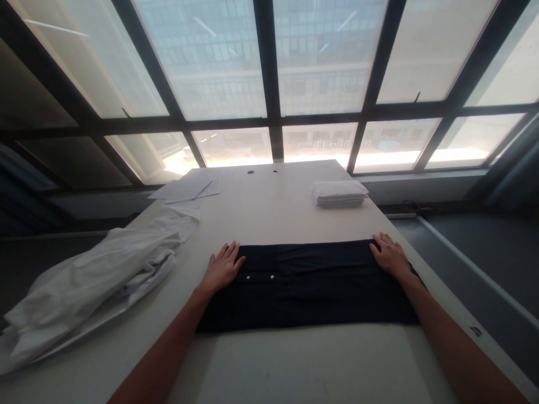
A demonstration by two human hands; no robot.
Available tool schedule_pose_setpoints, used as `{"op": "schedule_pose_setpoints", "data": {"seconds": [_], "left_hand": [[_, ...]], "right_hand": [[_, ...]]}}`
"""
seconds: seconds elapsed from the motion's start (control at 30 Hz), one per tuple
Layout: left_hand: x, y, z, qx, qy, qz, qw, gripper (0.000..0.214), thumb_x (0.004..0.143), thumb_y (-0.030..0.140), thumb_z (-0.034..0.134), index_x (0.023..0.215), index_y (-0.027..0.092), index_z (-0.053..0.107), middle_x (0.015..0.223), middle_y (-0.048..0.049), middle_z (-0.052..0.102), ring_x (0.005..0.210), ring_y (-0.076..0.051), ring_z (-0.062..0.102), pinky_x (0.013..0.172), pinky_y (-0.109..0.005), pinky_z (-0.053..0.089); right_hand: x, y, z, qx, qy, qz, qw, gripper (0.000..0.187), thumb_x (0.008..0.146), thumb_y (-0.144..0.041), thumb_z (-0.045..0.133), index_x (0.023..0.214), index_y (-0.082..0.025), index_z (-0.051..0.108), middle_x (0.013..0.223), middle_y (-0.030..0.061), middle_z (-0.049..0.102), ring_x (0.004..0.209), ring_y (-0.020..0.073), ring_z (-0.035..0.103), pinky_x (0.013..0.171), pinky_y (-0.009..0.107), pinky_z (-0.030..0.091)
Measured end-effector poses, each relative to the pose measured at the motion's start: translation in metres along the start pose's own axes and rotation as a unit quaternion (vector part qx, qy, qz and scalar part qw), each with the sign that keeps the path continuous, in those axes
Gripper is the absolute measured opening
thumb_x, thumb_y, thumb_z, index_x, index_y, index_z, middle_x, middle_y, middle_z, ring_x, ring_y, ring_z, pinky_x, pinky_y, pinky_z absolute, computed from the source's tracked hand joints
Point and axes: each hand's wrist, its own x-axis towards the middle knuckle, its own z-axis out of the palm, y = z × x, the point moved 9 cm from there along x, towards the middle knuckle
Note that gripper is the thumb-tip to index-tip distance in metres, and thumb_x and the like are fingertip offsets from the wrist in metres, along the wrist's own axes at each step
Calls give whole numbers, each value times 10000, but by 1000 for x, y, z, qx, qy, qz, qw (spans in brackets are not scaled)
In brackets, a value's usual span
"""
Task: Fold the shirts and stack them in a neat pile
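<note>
A dark navy shirt (320,286), folded into a long flat band, lies crosswise on the white table (269,219). Two small pale buttons show on its left part. My left hand (223,265) rests flat on the far left corner of the shirt, fingers spread. On the far right corner lies my right hand (389,255), also flat with its fingers apart. Neither hand grips the cloth. A few shallow creases run along the shirt's upper right half.
A neat stack of folded white cloth (340,193) sits at the back right of the table. Loose white sheets of paper (189,188) lie at the back left. Crumpled white fabric (96,275) covers the left edge. Large windows (223,62) rise behind.
</note>
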Motion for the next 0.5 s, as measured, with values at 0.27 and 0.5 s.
{"op": "schedule_pose_setpoints", "data": {"seconds": [0.27, 0.5], "left_hand": [[10, -32, -3, -78, 64, -60, 993, 639, 1020, 470, 298, 1523, 89, 402, 1604, -167, 346, 1494, -297, 305, 1199, -476, 255], [-4, -80, -30, -312, -3, -130, 941, 646, 841, 657, 507, 1090, 90, 691, 1090, -178, 734, 999, -298, 707, 835, -349, 543]], "right_hand": [[-2, 0, -2, -3, 14, -7, 1000, 582, 1020, -445, 288, 1489, -154, 476, 1592, 159, 383, 1490, 286, 296, 1174, 511, 282], [0, 7, 6, -14, 30, -23, 999, 600, 1015, -466, 257, 1475, -160, 489, 1570, 166, 416, 1476, 295, 322, 1166, 520, 290]]}}
